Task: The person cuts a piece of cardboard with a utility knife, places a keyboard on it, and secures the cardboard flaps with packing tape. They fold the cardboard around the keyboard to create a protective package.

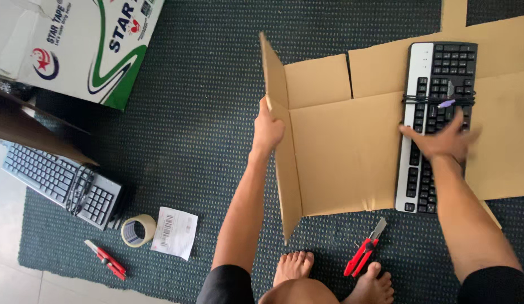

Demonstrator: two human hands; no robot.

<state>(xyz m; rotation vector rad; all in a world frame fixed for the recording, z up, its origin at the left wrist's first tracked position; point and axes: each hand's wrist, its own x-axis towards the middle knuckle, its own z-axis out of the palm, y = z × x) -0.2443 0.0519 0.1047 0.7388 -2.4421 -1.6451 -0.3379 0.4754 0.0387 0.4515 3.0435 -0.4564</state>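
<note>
Head view: looking straight down at a person crouched on a dark speckled mat, bare feet at the bottom edge.
Left hand: closed around the edge of a raised side panel of a flattened brown cardboard box; fingers wrapped over the panel's edge, thumb on the near face. Panel stands nearly upright.
Right hand: blurred, spread flat on a black and silver keyboard; pressing down, not gripping anything.
Keyboard position: lies lengthwise on the cardboard under the right palm, well right of the left grip; its cable is bundled across the keys just beyond the fingertips.
Near the right wrist: red utility knife on the mat, just past the cardboard's near edge, close to one foot.
Far left of the left grip: second keyboard, tape roll, white paper slip, another red cutter, a printed white carton.
Risk, panel: held by one edge only; if the grip slackens it could flop back flat or crease off the fold line.
Risk, keyboard: a sideways push from the flat hand could slide it off the sheet.
Risk, knife: blade looks extended near bare toes; a shifted foot could catch it.
</note>
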